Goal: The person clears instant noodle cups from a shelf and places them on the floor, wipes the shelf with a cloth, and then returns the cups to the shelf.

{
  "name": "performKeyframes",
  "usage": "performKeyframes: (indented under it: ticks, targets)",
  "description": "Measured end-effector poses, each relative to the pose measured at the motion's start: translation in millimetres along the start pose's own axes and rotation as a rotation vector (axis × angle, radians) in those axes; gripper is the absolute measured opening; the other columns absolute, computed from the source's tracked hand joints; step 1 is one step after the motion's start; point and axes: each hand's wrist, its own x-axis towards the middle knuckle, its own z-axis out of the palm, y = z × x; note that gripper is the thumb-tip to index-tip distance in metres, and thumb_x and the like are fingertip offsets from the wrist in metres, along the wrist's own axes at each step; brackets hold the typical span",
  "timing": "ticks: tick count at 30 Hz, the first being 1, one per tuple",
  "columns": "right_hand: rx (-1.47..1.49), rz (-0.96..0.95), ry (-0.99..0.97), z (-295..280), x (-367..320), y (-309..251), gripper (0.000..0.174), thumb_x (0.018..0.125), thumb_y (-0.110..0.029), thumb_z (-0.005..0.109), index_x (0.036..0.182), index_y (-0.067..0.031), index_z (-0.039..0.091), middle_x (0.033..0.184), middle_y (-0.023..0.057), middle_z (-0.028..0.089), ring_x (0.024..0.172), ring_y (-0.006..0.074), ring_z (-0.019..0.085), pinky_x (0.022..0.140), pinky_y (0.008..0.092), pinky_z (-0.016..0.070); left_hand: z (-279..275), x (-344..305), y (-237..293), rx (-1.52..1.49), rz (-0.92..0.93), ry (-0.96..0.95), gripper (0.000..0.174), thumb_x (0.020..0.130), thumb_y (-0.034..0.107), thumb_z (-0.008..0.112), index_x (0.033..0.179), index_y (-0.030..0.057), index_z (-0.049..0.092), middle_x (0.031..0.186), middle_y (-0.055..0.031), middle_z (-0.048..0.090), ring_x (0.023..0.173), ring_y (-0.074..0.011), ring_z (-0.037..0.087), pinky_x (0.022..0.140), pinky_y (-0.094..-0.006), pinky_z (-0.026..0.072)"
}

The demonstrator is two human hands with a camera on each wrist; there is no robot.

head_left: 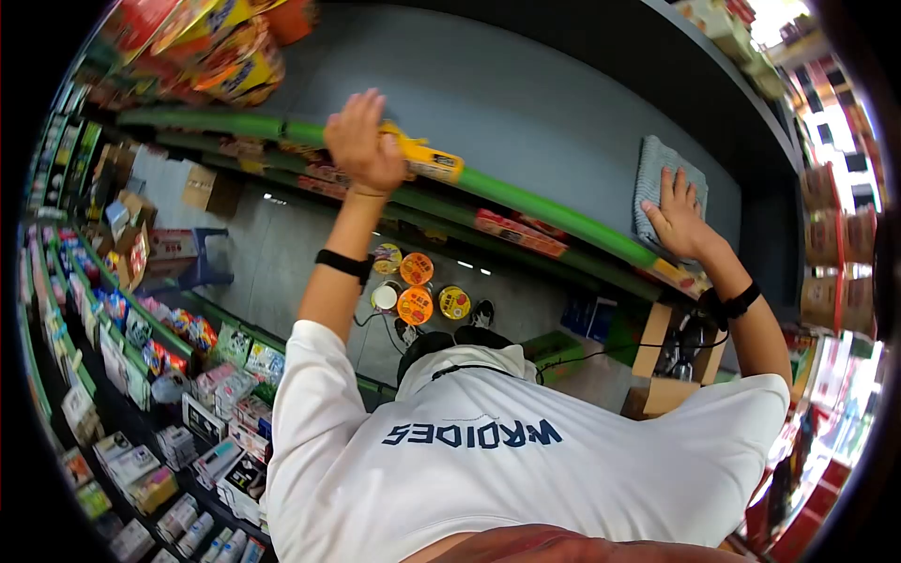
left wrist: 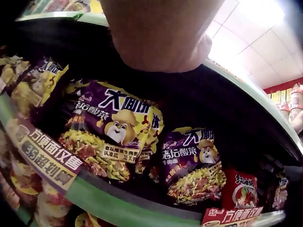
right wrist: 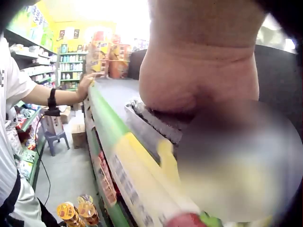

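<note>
Shop aisle. The floor point(head_left: 282, 253) is smooth grey and shows reflections of the lights. A grey shelf point(head_left: 526, 103) with a green edge strip point(head_left: 544, 202) stands ahead. Stocked shelving point(head_left: 141, 375) runs along the left side. Cardboard boxes point(head_left: 208, 188) and a blue stool point(head_left: 202, 258) stand on the floor beyond. The ceiling point(left wrist: 255, 38) is white tile and brightly lit. The far wall point(right wrist: 75, 28) is yellow.
</note>
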Motion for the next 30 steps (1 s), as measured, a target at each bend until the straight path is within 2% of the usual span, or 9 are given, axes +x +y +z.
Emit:
performKeyframes:
  ticks: [8, 12, 13, 15, 16, 18, 22, 25, 30]
  targets:
    - [-0.099, -0.136, 0.089, -32.4, 65.2, -175.0, 0.084, 0.098, -0.061, 0.029, 0.155, -0.0036, 0.006, 0.157, 0.0319, 0.002, 0.142, 0.0574, 0.006, 0.113, 0.0647, 0.012, 13.2, -4.8, 0.2, -0.122, -0.035, 0.218, 0.059, 0.083, 0.028, 0.043, 0.128, -0.0087, 0.052, 0.136, -0.0269, 0.051, 0.125, -0.0412, 0.049, 0.104, -0.0485, 0.0342]
    - [-0.198, -0.42, 0.218, -40.9, 105.5, -270.0, 0.082, 0.097, -0.064, 0.029, 0.156, -0.0094, 0.01, 0.158, 0.0287, 0.006, 0.143, 0.0548, 0.007, 0.114, 0.0642, 0.0121, 14.5, -7.6, -0.7, -0.163, -0.019, 0.274, 0.055, 0.084, 0.029, 0.046, 0.126, -0.0055, 0.052, 0.131, -0.024, 0.054, 0.122, -0.0403, 0.05, 0.102, -0.0484, 0.0354]
    - [-0.203, -0.419, 0.228, -43.4, 115.5, -288.0, 0.082, 0.097, -0.064, 0.029, 0.156, -0.0094, 0.01, 0.158, 0.0287, 0.006, 0.143, 0.0548, 0.007, 0.114, 0.0642, 0.0121, 16.7, -9.5, -1.8, -0.185, -0.018, 0.301, 0.049, 0.084, 0.029, 0.049, 0.121, -0.0025, 0.053, 0.124, -0.0213, 0.055, 0.117, -0.0383, 0.051, 0.099, -0.0476, 0.0361]
    - [-0.301, -0.788, 0.301, -53.3, 133.5, -318.1, 0.078, 0.097, -0.063, 0.029, 0.157, -0.0156, 0.01, 0.158, 0.0289, 0.009, 0.143, 0.0543, 0.008, 0.114, 0.063, 0.0127, 20.1, -10.5, -4.7, -0.205, -0.008, 0.341, 0.043, 0.084, 0.028, 0.051, 0.117, 0.0006, 0.054, 0.118, -0.0186, 0.057, 0.113, -0.0362, 0.052, 0.096, -0.0468, 0.0368]
    - [-0.307, -0.789, 0.311, -59.7, 141.0, -330.1, 0.078, 0.097, -0.063, 0.029, 0.157, -0.0156, 0.01, 0.158, 0.0289, 0.009, 0.143, 0.0543, 0.008, 0.114, 0.063, 0.0127, 19.4, -10.1, -4.2, -0.232, -0.008, 0.341, 0.037, 0.084, 0.028, 0.053, 0.112, 0.0031, 0.053, 0.113, -0.0162, 0.057, 0.109, -0.0344, 0.052, 0.094, -0.0459, 0.0369]
    - [-0.356, -0.97, 0.296, -70.2, 155.8, -349.2, 0.078, 0.095, -0.066, 0.033, 0.156, -0.0216, 0.014, 0.159, 0.0267, 0.009, 0.143, 0.0541, 0.01, 0.113, 0.0651, 0.0152, 19.4, -10.4, -3.5, -0.261, -0.006, 0.337, 0.027, 0.083, 0.027, 0.054, 0.101, 0.0071, 0.053, 0.104, -0.0122, 0.056, 0.1, -0.0314, 0.052, 0.091, -0.0449, 0.0369]
    - [-0.336, -1.037, 0.338, -78.8, 192.0, -396.5, 0.081, 0.092, -0.07, 0.035, 0.156, -0.0253, 0.015, 0.159, 0.0242, 0.011, 0.143, 0.0527, 0.012, 0.113, 0.0654, 0.0136, 19.0, -11.8, -3.5, -0.234, -0.024, 0.308, 0.024, 0.08, 0.024, 0.056, 0.097, 0.0073, 0.056, 0.1, -0.0115, 0.057, 0.095, -0.0309, 0.052, 0.09, -0.0455, 0.0364]
    - [-0.232, -0.957, 0.393, -79.3, 220.9, -407.3, 0.085, 0.088, -0.075, 0.036, 0.156, -0.0268, 0.019, 0.16, 0.0211, 0.014, 0.144, 0.051, 0.013, 0.113, 0.065, 0.0117, 10.6, -9.7, -2.2, -0.187, -0.032, 0.176, 0.023, 0.079, 0.024, 0.055, 0.095, 0.0071, 0.058, 0.096, -0.0115, 0.057, 0.093, -0.0317, 0.052, 0.089, -0.0453, 0.0365]
    - [-0.074, -0.784, 0.357, -91.5, 249.2, -389.9, 0.091, 0.087, -0.079, 0.032, 0.156, -0.021, 0.018, 0.161, 0.0194, 0.011, 0.146, 0.0475, 0.009, 0.116, 0.0612, 0.0091, 10.8, -10.1, -7.0, -0.143, -0.013, 0.119, 0.023, 0.081, 0.023, 0.051, 0.093, 0.0066, 0.061, 0.09, -0.0126, 0.059, 0.088, -0.0326, 0.055, 0.083, -0.0452, 0.0392]
